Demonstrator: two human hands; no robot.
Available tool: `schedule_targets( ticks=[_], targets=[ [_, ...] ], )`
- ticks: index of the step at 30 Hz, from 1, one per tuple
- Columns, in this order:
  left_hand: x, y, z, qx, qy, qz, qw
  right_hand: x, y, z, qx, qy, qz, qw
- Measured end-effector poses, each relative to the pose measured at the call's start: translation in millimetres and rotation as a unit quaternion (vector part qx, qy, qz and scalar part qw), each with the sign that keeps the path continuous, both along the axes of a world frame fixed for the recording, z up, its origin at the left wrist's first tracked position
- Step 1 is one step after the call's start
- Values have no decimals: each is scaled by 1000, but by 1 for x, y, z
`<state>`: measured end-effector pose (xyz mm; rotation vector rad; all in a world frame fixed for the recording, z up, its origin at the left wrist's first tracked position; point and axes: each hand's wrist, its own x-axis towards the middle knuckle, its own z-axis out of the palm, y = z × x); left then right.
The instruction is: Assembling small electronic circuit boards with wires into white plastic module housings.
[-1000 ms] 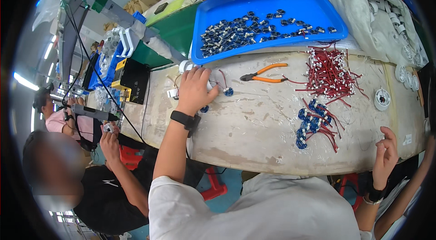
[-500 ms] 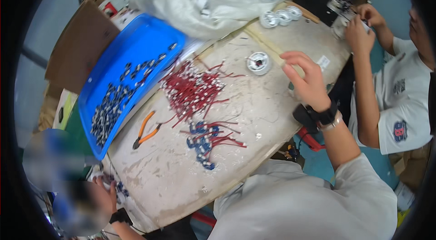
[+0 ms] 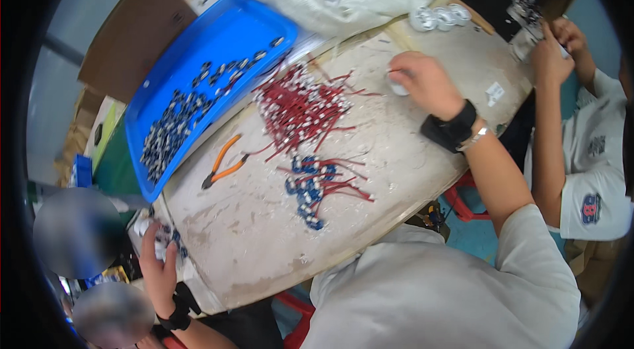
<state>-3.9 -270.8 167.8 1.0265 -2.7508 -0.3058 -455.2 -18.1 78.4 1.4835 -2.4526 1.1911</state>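
A white round housing lies left, under the half-curled right hand, toward the table's far edge; half-open left hand well apart, both holds unclear.

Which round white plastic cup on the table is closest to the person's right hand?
The lone round white plastic cup, partly covered by the right hand; three similar white cups sit clustered beside the rumpled white sack.
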Motion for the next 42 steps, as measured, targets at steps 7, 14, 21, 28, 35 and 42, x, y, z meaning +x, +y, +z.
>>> schedule_targets(
  ticks=[7, 14, 21, 28, 35, 42],
  targets=[
    [-99, 58, -6, 117, 58, -206, 970, 51, 26, 25, -156, -380, 42, 911],
    [-167, 68, -66, 89, 59, -228, 968, 95, 38, 18, -125, -357, 84, 922],
    [-193, 71, -98, 88, 109, -201, 970, 107, 43, 5, -55, -363, 69, 928],
    [-202, 55, -109, 109, 127, -246, 955, 106, 38, -6, -75, -271, 131, 951],
    [-184, 52, -106, 78, 117, -248, 958, 111, 40, -10, -34, -223, 68, 972],
    [-188, 57, -104, 149, 214, -255, 931, 89, 81, -41, -32, -325, 62, 943]
  ],
)
